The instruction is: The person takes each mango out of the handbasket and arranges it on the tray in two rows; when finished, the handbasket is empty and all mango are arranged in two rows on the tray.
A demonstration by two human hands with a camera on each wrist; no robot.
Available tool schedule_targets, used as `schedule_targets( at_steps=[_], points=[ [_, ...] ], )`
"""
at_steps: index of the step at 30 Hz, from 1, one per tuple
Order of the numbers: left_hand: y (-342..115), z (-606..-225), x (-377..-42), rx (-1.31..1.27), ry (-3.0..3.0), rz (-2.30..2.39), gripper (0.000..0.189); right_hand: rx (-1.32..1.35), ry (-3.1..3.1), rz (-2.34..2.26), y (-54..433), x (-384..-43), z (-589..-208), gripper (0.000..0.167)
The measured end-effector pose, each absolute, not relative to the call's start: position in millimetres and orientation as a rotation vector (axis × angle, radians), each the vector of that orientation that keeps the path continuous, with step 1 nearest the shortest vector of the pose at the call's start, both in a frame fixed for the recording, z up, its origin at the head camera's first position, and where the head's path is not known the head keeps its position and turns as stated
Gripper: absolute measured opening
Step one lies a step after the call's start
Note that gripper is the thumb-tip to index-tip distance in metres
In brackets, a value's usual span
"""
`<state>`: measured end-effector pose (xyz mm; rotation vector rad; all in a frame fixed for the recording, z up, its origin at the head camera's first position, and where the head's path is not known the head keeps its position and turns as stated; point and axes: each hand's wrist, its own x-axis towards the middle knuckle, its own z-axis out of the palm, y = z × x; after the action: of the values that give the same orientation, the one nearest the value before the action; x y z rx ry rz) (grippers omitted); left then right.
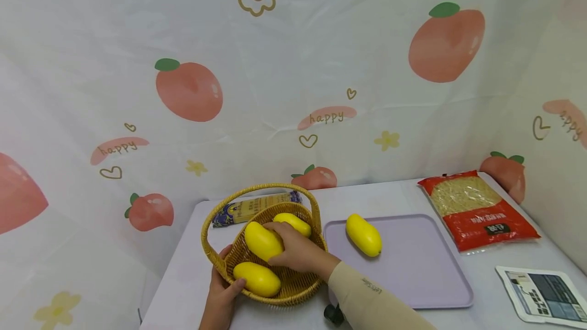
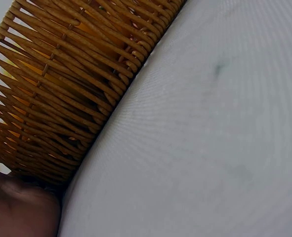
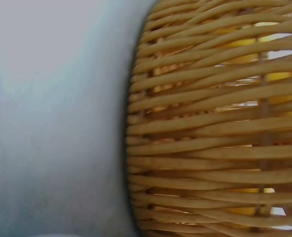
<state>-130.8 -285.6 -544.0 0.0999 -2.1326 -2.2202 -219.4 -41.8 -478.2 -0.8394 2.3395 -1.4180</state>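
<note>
A woven wicker basket [image 1: 295, 297] with a tall arched handle stands on the table, its weave filling much of both wrist views. My left hand [image 1: 221, 297] grips its left side, the thumb over the rim and the fingers along the outside. Inside, my right hand [image 1: 293, 248] holds a yellow oval fruit, mango-like [image 1: 262, 241], with fingers over the top and thumb below. A second yellow fruit [image 1: 258, 279] lies at the basket's near left, and a third [image 1: 293, 223] at the far side behind my right hand. The right hand is out of sight in the right wrist view.
Right of the basket lies a lilac tray [image 1: 412, 269] bearing another yellow fruit [image 1: 364, 235]. Behind the basket is a long noodle-like packet [image 1: 252, 209]. A red bag [image 1: 479, 210] and a white-framed tablet-like item [image 1: 543, 294] lie at right. A small black object [image 1: 334, 314] sits near my right sleeve.
</note>
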Motion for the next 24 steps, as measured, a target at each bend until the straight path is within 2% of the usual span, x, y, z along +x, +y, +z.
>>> schedule_targets(
  at_steps=[24],
  points=[
    [-284.8,-544.0,-131.8,0.123,-2.144,-2.169,0.082,-0.841,2.101,-1.73,16.8,-183.7,-455.6,0.078]
  ],
)
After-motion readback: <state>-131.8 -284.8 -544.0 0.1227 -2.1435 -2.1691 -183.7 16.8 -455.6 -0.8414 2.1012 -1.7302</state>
